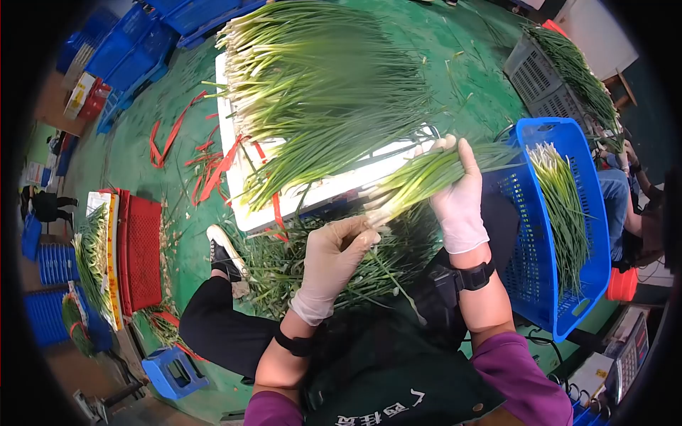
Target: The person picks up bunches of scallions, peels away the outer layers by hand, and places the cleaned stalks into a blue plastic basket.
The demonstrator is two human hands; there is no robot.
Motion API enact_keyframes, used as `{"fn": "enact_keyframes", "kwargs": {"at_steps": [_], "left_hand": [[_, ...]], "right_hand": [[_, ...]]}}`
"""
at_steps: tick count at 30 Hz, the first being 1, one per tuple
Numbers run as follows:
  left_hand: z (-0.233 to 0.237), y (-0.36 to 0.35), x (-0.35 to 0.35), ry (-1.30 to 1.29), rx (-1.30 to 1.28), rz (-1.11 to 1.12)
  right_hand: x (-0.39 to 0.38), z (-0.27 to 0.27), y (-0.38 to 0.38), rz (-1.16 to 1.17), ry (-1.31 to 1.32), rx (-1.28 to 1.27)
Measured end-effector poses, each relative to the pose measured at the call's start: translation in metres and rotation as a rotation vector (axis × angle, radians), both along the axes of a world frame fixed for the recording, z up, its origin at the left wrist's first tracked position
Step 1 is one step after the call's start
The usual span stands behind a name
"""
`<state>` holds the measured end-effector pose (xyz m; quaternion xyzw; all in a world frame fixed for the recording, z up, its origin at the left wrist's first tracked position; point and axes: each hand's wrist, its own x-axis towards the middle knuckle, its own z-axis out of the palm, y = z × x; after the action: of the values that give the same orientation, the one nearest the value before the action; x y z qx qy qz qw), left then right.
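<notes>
A small bunch of spring onions (410,181) lies across my gloved right hand (458,202), whose fingers curl behind the stalks with the thumb raised. The white root ends point left, toward my gloved left hand (334,259). My left thumb and fingers pinch the lowest white ends of the bunch. Just beyond both hands, a large heap of spring onions (305,106) covers a white foam board (245,216), roots on the left and green tops on the right. Loose green trimmings (277,284) lie below the board, between my legs.
At my right stands a blue crate (522,284) with spring onions inside. A grey crate (536,85) of greens sits farther back. Red ribbons (213,174) litter the green floor at left, near a red crate (140,248) and a blue stool (174,373). Another person sits at far right.
</notes>
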<state>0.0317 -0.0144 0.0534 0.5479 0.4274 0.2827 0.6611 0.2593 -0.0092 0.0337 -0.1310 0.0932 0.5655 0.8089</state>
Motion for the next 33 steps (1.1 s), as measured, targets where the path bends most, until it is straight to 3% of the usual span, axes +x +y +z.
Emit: {"fn": "enact_keyframes", "kwargs": {"at_steps": [3, 6, 9, 12, 15, 23, 29, 33], "left_hand": [[-0.007, -0.006, 0.003, 0.262, 0.460, 0.142], [-0.005, -0.004, 0.008, 0.374, 0.718, 0.167], [-0.009, -0.005, 0.013, 0.278, 0.665, 0.183], [-0.008, -0.006, 0.012, 0.213, 0.438, 0.100], [-0.003, 0.000, 0.006, 0.036, -0.156, -0.035], [-0.007, 0.011, 0.009, -0.004, -0.320, -0.179], [-0.005, 0.014, 0.014, 0.128, -0.237, -0.326], [-0.023, 0.010, 0.017, 0.084, -0.264, -0.170]], "right_hand": [[0.000, -0.017, -0.001, -0.006, -0.024, -0.018], [-0.004, -0.021, 0.000, -0.070, -0.058, -0.111], [-0.005, -0.013, -0.001, -0.101, -0.026, -0.187], [-0.007, -0.013, -0.003, -0.123, -0.085, -0.134], [-0.007, -0.018, -0.001, -0.159, -0.077, -0.173], [-0.009, -0.015, -0.001, -0.079, -0.231, -0.166], [-0.013, -0.014, 0.001, -0.072, -0.293, -0.167], [-0.018, -0.014, 0.003, -0.109, -0.372, -0.173]]}}
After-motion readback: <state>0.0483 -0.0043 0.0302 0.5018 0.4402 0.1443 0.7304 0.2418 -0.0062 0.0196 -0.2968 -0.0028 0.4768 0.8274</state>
